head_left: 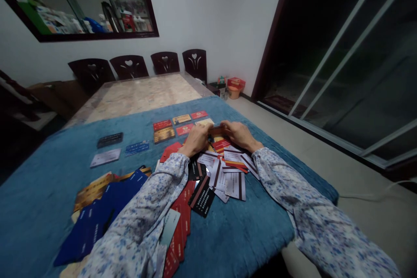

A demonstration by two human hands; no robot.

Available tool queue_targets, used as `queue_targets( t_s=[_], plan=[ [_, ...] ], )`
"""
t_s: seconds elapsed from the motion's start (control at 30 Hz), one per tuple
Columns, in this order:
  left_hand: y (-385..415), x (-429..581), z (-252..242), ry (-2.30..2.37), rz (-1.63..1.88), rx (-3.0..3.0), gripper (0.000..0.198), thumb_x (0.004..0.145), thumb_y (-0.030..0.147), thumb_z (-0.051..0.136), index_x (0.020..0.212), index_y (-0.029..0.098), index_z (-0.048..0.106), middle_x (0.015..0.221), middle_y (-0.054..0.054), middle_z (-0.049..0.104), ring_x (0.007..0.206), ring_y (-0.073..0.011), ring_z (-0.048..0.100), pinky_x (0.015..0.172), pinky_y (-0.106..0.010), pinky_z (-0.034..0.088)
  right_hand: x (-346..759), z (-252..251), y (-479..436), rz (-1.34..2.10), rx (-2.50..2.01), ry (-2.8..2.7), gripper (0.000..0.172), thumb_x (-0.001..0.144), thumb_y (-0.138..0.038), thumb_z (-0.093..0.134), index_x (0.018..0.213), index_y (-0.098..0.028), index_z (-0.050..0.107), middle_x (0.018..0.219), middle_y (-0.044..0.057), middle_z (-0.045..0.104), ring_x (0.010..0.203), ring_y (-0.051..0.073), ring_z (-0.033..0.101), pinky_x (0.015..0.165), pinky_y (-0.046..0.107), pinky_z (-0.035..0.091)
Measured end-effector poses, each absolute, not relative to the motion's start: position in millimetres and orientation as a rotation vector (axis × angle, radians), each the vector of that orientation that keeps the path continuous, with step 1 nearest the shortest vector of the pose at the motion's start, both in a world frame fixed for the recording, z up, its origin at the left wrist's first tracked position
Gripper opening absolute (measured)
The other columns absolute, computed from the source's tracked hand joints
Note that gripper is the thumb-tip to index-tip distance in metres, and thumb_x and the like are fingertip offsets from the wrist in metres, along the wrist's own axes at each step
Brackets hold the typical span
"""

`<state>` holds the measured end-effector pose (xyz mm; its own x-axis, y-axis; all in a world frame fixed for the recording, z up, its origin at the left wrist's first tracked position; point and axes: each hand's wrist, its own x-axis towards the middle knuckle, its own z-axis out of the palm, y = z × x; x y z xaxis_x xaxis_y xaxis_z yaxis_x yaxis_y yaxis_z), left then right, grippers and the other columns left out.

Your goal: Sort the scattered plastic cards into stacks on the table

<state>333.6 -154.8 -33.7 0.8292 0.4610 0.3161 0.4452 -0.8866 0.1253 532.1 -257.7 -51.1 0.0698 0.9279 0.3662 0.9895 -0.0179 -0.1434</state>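
My left hand (198,139) and my right hand (240,134) face each other over the table's right side, fingers closed on a brownish card (215,130) held between them. Its printing is too small to read. Below it lies a loose heap of cards, with white striped cards (235,184) and a black card (202,196). Red cards (180,230) spread out beside my left sleeve, partly hidden by it. Beyond my left hand, several cards lie in rows, among them a gold card (163,134) and an orange card (181,119).
Fanned blue cards (97,217) lie at the left front. A dark card (110,140), a white card (105,157) and a blue card (137,147) lie farther back on the blue cloth (42,182). Several chairs (195,63) stand behind the table.
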Motion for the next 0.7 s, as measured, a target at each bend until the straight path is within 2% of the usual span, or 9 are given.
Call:
queue_targets(
  t_s=[0.3,0.47,0.7],
  plan=[
    [-161.8,333.0,-33.4,0.834,0.383,2.972,0.063,0.082,0.007,0.051,0.144,0.019,0.047,0.117,-0.014,0.073,0.109,-0.0293,0.066,0.093,-0.04,0.05,531.2,-50.7,-258.0,-0.193,-1.98,-1.972,0.046,0.095,-0.018,0.052,0.141,-0.019,0.058,0.112,0.012,0.077,0.098,0.025,0.069,0.082,0.03,0.044],
    [-167.6,334.0,-29.7,0.852,0.332,2.946,0.063,0.082,0.008,0.052,0.144,0.017,0.044,0.124,-0.018,0.071,0.116,-0.0334,0.064,0.097,-0.045,0.046,532.5,-51.8,-257.4,-0.186,-1.893,-2.029,0.05,0.094,-0.018,0.051,0.144,-0.016,0.054,0.126,0.015,0.073,0.108,0.027,0.066,0.089,0.034,0.045],
    [-164.8,333.4,-31.2,0.851,0.374,2.897,0.059,0.082,0.006,0.05,0.141,0.017,0.047,0.123,-0.018,0.07,0.117,-0.0343,0.063,0.097,-0.047,0.044,533.8,-57.3,-252.3,-0.239,-1.894,-2.058,0.051,0.095,-0.019,0.05,0.146,-0.013,0.05,0.133,0.018,0.067,0.114,0.029,0.059,0.094,0.039,0.043]
  ],
)
